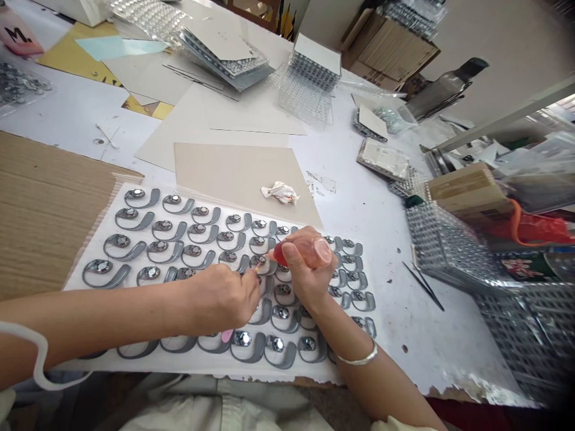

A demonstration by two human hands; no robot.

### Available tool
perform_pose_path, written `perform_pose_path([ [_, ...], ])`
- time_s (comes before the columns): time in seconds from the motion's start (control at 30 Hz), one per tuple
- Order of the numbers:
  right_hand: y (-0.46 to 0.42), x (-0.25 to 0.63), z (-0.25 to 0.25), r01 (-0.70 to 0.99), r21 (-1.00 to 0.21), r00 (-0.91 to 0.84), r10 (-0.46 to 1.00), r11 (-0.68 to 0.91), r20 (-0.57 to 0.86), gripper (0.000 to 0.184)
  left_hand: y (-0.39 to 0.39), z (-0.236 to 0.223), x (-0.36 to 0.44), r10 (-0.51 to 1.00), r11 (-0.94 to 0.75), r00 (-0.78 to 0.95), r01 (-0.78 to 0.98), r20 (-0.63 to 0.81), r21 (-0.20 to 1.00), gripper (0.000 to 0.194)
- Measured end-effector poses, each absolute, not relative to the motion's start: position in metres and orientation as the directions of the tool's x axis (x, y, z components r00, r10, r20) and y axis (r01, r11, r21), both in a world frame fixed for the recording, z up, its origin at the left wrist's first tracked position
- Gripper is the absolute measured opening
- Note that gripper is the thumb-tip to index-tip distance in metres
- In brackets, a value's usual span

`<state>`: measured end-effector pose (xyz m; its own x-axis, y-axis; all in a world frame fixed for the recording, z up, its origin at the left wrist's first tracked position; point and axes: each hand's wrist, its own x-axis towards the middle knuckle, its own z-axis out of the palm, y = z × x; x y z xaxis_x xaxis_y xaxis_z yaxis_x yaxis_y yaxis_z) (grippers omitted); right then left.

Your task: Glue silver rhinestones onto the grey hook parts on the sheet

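Note:
Rows of grey curved pieces [119,276], each with a shiny round faceted part at one end, cover a white sheet [72,281] in front of me. My right hand [309,266] is closed around a small squeeze bottle [305,250] of reddish-pink liquid, its nozzle pointing left and down at one piece near the middle. Close to that nozzle, my left hand [229,299] pinches a thin stick [257,267] with a yellowish tip. Below the left hand shows a pink rounded end [227,335]; whether it belongs to the stick is hidden.
Beyond the sheet, a crumpled tissue [281,193] rests on beige card [224,164]. Black tweezers [424,286] lie at right, beside stacked trays of shiny parts [442,245]. Corrugated cardboard [45,209] lies at left. A dark bottle [442,90] stands at the back right.

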<state>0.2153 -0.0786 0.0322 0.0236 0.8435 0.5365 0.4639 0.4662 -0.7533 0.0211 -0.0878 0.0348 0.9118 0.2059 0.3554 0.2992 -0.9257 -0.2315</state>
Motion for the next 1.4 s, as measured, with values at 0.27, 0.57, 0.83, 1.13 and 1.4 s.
perform_pose_path([
  [0.27, -0.08, 0.2169, 0.0308, 0.497, -0.743, 0.037, 0.844, 0.448, 0.534, 0.017, -0.0868, 0.0366, 0.0204, 0.199, -0.927, 0.917, 0.29, 0.344, -0.236, 0.017],
  [0.57, -0.0797, 0.2206, 0.0306, 0.451, -0.756, 0.054, 0.831, 0.475, 0.554, 0.018, -0.0872, 0.0354, 0.0207, 0.195, -0.928, 0.915, 0.289, 0.354, -0.236, 0.018],
  [0.83, -0.0812, 0.221, 0.0243, 0.437, -0.815, 0.097, 0.881, 0.38, 0.463, 0.016, -0.0871, 0.0354, 0.0202, 0.197, -0.92, 0.92, 0.293, 0.339, -0.261, 0.021],
  [1.13, -0.0812, 0.2187, 0.0268, 0.43, -0.81, 0.075, 0.879, 0.398, 0.471, 0.014, -0.0867, 0.0374, 0.0209, 0.193, -0.93, 0.909, 0.289, 0.369, -0.228, 0.018],
  [1.4, -0.0804, 0.2178, 0.031, 0.469, -0.735, 0.037, 0.821, 0.49, 0.57, 0.018, -0.0869, 0.0378, 0.0196, 0.203, -0.933, 0.917, 0.288, 0.343, -0.217, 0.019],
])
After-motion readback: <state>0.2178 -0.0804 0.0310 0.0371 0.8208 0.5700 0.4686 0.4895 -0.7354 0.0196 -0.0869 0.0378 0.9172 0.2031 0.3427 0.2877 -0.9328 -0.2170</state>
